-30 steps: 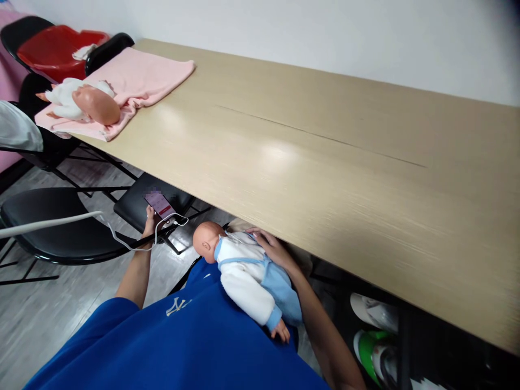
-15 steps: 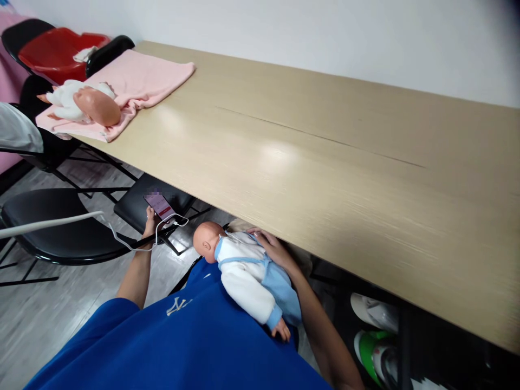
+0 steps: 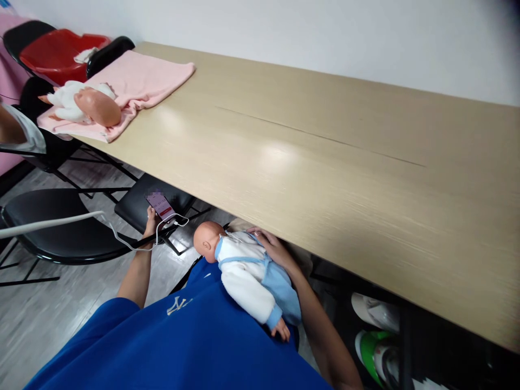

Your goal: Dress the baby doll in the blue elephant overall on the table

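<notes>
A baby doll in white and light blue clothes lies across my lap, head to the left, just under the front edge of the long wooden table. My right hand rests on the doll's chest with fingers curved over it. My left hand holds a phone with a lit screen out to the left, and a white cable runs from the phone.
A second doll lies on a pink cloth at the table's far left end. Black chairs stand to the left; a red tub sits on one. Another person's sleeve shows at the left edge. Shoes lie under the table.
Both hands, the doll and the phone stay where they were. The person at the left edge has shifted slightly.
</notes>
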{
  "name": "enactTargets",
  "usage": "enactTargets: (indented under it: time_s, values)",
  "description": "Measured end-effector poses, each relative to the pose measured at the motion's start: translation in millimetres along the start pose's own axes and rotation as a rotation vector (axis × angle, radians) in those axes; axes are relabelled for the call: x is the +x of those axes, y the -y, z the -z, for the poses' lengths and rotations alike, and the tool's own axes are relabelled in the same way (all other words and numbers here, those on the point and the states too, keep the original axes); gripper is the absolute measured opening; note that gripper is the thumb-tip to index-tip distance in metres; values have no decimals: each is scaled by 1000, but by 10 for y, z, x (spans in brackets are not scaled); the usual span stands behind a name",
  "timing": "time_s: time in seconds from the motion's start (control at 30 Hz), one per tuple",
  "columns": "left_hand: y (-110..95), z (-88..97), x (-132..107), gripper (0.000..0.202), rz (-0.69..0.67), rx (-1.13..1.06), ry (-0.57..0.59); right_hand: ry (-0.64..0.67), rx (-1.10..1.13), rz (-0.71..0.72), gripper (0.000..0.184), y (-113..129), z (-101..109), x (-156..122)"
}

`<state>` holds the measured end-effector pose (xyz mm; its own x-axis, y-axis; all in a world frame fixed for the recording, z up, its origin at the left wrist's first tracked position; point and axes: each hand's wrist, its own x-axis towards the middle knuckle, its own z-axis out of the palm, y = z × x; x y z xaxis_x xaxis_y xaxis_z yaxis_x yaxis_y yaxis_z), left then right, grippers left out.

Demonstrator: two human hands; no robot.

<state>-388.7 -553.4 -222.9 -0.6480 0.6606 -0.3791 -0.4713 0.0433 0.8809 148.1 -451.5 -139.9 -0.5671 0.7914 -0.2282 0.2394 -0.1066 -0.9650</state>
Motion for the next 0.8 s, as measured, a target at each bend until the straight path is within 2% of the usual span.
enactTargets:
  time_s: [0.17, 0.47, 0.8]
  values:
    - [20, 30, 28, 22, -20, -50, 7, 3, 12, -4, 50, 12, -2, -5]
    - [8, 56, 3, 41, -23, -62, 4, -3, 9, -5, 50, -7, -8, 5]
    - [11, 32, 11, 32, -8, -53, 0, 3, 7, -12, 49, 11, -4, -4]
